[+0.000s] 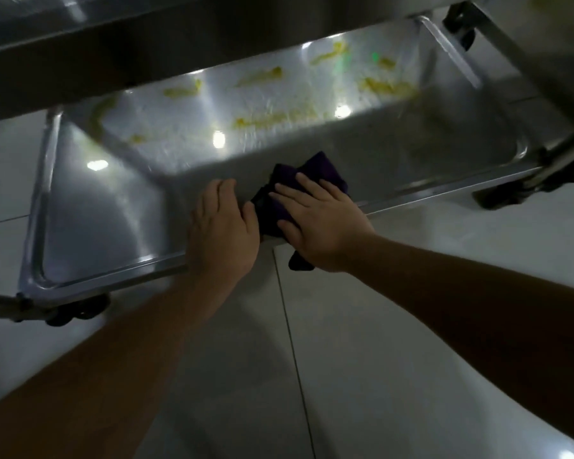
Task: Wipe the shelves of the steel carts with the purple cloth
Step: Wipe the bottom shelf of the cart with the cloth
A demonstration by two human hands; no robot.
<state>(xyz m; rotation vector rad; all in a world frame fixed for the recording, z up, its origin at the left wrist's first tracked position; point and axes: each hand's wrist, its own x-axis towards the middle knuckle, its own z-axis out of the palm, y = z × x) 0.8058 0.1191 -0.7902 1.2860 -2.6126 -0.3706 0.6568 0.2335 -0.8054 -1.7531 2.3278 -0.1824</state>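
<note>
The steel cart's bottom shelf [96,207] lies low in front of me, with yellow smears [269,119] across its far half. A dark purple cloth [312,172] sits bunched on the shelf's near rim. My right hand [318,223] lies flat on the cloth with straight fingers, pressing it down. My left hand [224,230] rests just left of the cloth, palm down over the near rim, its fingertips curving onto the shelf. A corner of the cloth hangs below my right palm.
An upper shelf [146,38] overhangs the far side. Black caster wheels [77,313] sit at the cart's corners, another pair at the right [501,197]. Steel legs of a second frame [497,38] stand at the upper right. White tiled floor [345,359] spreads below.
</note>
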